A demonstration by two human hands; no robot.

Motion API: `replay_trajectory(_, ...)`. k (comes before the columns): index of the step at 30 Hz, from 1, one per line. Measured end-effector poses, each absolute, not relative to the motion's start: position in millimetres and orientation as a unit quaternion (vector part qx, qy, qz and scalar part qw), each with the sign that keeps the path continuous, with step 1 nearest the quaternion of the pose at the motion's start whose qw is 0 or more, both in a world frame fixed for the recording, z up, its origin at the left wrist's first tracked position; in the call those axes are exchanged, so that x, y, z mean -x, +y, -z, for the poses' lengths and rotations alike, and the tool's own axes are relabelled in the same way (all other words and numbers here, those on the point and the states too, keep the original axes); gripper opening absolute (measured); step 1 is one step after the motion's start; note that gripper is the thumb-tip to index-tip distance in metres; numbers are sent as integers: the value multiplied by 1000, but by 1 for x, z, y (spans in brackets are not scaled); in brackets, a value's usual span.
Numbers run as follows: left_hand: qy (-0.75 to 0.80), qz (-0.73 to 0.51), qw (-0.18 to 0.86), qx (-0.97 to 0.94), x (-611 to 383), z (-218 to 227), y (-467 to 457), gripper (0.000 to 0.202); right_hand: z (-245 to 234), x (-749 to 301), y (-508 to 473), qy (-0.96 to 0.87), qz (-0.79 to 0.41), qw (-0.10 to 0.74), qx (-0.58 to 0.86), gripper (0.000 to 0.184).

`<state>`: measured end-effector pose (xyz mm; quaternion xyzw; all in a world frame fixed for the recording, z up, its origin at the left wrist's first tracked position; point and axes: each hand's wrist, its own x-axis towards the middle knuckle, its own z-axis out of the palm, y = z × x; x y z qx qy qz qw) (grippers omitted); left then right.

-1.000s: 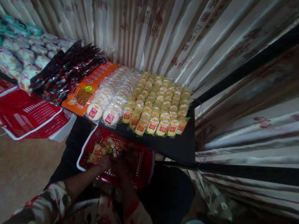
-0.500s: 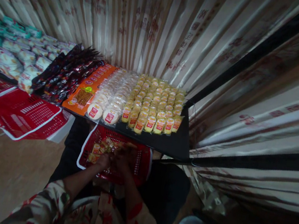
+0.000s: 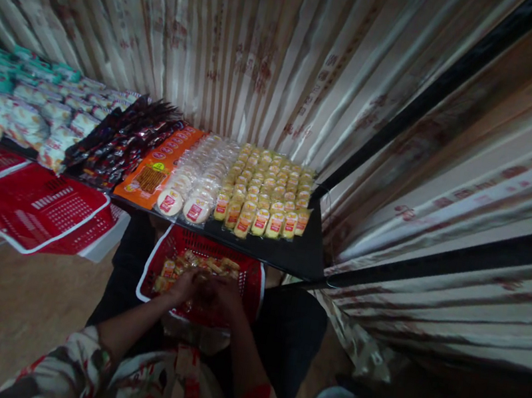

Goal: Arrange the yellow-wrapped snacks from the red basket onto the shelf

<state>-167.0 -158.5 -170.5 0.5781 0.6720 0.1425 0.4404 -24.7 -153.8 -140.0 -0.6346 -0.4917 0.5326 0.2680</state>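
A red basket (image 3: pixel 252 284) with a white rim rests on my lap, holding small snack packets (image 3: pixel 180 259) in clear and yellow wrappers. My left hand (image 3: pixel 186 284) and my right hand (image 3: pixel 224 295) are close together inside it, over the packets. Both sets of fingers are curled inward and closed; what lies between them is dark and hidden. Just beyond the basket, rows of yellow wrapped snack cakes (image 3: pixel 265 189) stand on a black shelf (image 3: pixel 287 256).
Left along the shelf lie round white crackers (image 3: pixel 186 190) in clear wrap, an orange snack bag (image 3: pixel 149 174), dark shiny packets (image 3: pixel 118 142) and white and green packets (image 3: pixel 29 101). Red baskets (image 3: pixel 43 204) hang below. A pleated curtain (image 3: pixel 270 45) and black bars (image 3: pixel 410 114) border the shelf.
The view has shifted slightly. Both hands stay in the basket; the right hand has turned and sits nearer the middle, showing more packets at the far side.
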Motion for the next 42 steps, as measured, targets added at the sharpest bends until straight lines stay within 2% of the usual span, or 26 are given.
replay_trajectory(6, 633, -281, 489, -530, 158, 158, -165, 54, 120, 11, -162, -499, -526, 293, 624, 19)
replay_trajectory(10, 605, -330, 453, -566, 155, 144, -167, 58, 109, 5, -169, -533, -496, 326, 603, 20)
replay_trajectory(23, 551, -350, 350, -672, 154, 105, -178, 53, 76, -8, -196, -569, -422, 435, 556, 17)
replay_trajectory(28, 501, -373, 319, -713, 151, 83, -181, 43, 64, -19, -204, -559, -409, 473, 544, 14)
replay_trajectory(35, 455, -364, 276, -764, 148, 63, -180, 34, 38, -31, -209, -593, -396, 469, 521, 15)
replay_trajectory(42, 431, -377, 169, -802, 147, 64, -178, 27, 21, -41, -210, -603, -402, 467, 506, 19)
